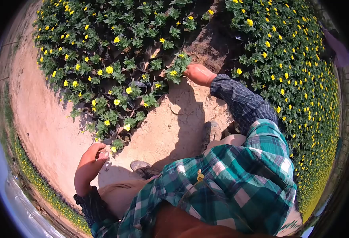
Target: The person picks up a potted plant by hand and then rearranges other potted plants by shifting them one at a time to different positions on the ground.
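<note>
My right hand (199, 74) reaches to the edge of the block of plants, its fingers closed at the side of a marigold plant (178, 68) with green leaves and a yellow bloom. The leaves partly hide those fingertips. Lower left, my left hand (92, 160) is held with its fingers curled and the thumb close to them. Whatever lies between them, if anything, is too small to make out. Just right of it stands a small marigold plant (117, 145) with one yellow flower, at the near corner of the block.
Dense marigolds (119, 67) in dark bags fill the ground ahead. Another large bed (289, 83) of them runs along the right. Bare dry soil (162, 123) lies between the beds, around my shoes (143, 168). Clear plastic sheeting (24, 202) shows at lower left.
</note>
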The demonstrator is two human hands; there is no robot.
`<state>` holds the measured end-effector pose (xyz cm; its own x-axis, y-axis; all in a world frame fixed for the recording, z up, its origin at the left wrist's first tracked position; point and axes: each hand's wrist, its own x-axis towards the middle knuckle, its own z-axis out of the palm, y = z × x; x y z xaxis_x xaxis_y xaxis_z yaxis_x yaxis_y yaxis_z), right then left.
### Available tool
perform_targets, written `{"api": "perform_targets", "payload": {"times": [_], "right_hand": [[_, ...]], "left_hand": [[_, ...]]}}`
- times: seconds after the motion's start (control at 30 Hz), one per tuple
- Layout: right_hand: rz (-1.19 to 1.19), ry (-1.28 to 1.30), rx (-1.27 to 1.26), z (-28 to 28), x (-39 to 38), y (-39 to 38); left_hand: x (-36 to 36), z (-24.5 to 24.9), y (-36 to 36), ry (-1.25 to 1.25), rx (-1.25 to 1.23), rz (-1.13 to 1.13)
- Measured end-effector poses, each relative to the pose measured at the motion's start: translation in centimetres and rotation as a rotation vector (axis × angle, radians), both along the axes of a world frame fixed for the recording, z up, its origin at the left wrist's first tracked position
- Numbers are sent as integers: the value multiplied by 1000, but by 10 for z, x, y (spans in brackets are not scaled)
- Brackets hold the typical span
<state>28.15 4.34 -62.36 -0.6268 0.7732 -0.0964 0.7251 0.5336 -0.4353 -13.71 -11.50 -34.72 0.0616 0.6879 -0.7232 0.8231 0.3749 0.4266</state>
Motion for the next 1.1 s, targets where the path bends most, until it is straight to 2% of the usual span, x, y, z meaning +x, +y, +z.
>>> {"api": "perform_targets", "payload": {"times": [0.03, 0.07, 0.1, 0.2, 0.27, 0.3, 0.33, 0.43, 0.5, 0.53, 0.57, 0.63, 0.8, 0.87, 0.97, 1.1], "right_hand": [[8, -121, -94, -2, 0, 1], [119, 11, 38, -2, 8, 1], [-42, 364, 144, 20, 10, -4], [-584, 506, 269, 15, 52, 22], [-916, 287, 358, 5, 91, 50], [-1035, 178, 284, -1, 110, 67], [-1090, 26, 234, -4, 124, 80], [-1092, -48, 165, -22, 150, 102], [-1223, -62, 152, -23, 147, 104], [-1116, -111, 386, -42, 153, 107], [-1112, -108, 378, -60, 160, 109], [-1214, -97, 188, -35, 153, 100], [-988, -109, 272, -45, 186, 101], [-863, 9, 388, -51, 191, 98], [-853, 101, 393, -46, 179, 89], [-739, 238, 170, 7, 135, 70]], "left_hand": [[1, 0, 1, -13, 14, 21], [2, 0, 2, -10, 13, 28], [2, 1, 2, -5, 10, 40], [-10, -2, -4, 15, 8, 17], [-9, -2, -6, 29, 1, 23], [-6, -2, -4, 29, 1, 20], [-3, -1, -2, 35, -20, 22], [0, 0, -3, 38, -44, 44], [0, 0, -3, 31, -54, 65], [1, 0, -3, 39, -47, 59], [1, 0, -3, 45, -45, 51], [-4, -5, -7, 44, -57, 67], [-7, -6, -10, 13, -88, 123], [-2, -2, -5, 74, -87, 49], [2, -6, -6, 4, 8, 58], [7, -4, -1, 35, 5, 18]]}}
